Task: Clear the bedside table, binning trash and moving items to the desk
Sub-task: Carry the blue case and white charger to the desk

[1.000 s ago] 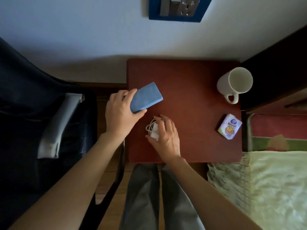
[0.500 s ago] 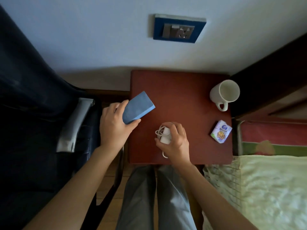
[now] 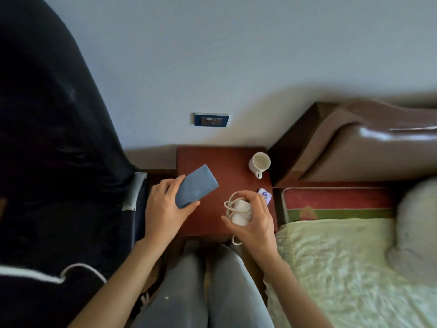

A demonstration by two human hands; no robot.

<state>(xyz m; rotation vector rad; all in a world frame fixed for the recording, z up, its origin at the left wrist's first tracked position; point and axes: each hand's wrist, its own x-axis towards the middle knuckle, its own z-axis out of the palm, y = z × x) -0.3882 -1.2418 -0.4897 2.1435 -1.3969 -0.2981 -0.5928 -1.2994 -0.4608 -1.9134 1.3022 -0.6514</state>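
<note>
My left hand (image 3: pixel 165 209) grips a flat blue rectangular case (image 3: pixel 196 185), held above the left side of the red-brown bedside table (image 3: pixel 227 162). My right hand (image 3: pixel 255 218) is closed around a white charger with its coiled white cable (image 3: pixel 238 210), lifted over the table's front right part; a loop of cable hangs below the hand. A white mug (image 3: pixel 259 163) stands at the table's back right corner. A small white printed packet (image 3: pixel 265 195) lies at the right edge, partly hidden behind my right fingers.
A dark office chair (image 3: pixel 59 162) with a grey armrest stands left of the table. The bed (image 3: pixel 354 256) with a pale green cover and a brown headboard lies to the right. A wall socket (image 3: pixel 211 120) sits above the table. My legs are below.
The camera has pulled back and up, showing more wall and bed. My right hand lifted the charger and cable off the table. The left hand keeps the blue case.
</note>
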